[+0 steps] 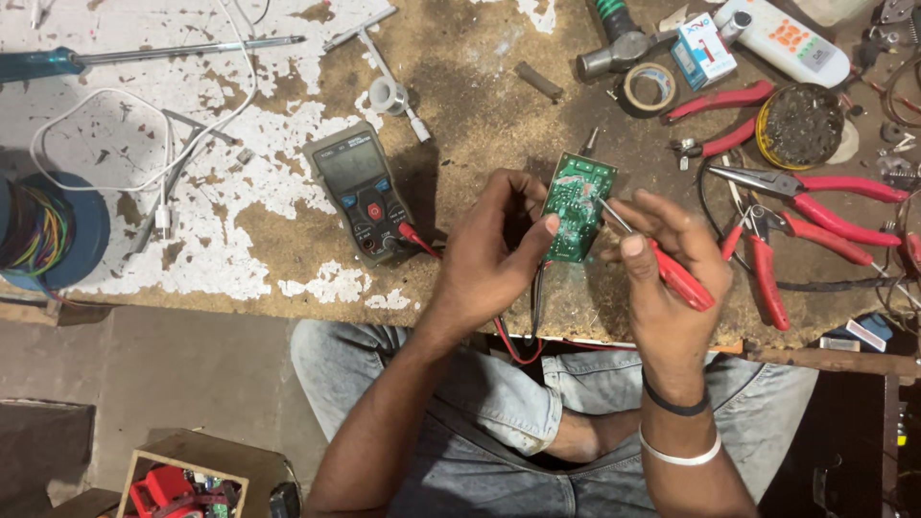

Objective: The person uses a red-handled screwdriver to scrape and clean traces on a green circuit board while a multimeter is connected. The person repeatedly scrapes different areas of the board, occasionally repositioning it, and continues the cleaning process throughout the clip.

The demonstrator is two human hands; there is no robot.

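My left hand [494, 254] grips a small green circuit board [578, 204], holding it upright over the worn workbench [288, 240], thumb on the board's lower edge. My right hand [662, 264] holds a red-handled probe [676, 273] whose metal tip touches the board's face. A grey multimeter [360, 190] lies to the left of my left hand, with red and black leads running from it toward my hands and under the bench edge.
Red-handled pliers and cutters [806, 206] lie to the right. A tape roll [646, 88], a round tin [799, 125], a hammer [614, 43] and a white remote [787, 38] sit at the back right. A long screwdriver [144, 56], white cable [144, 134] and wire spool [43, 230] occupy the left.
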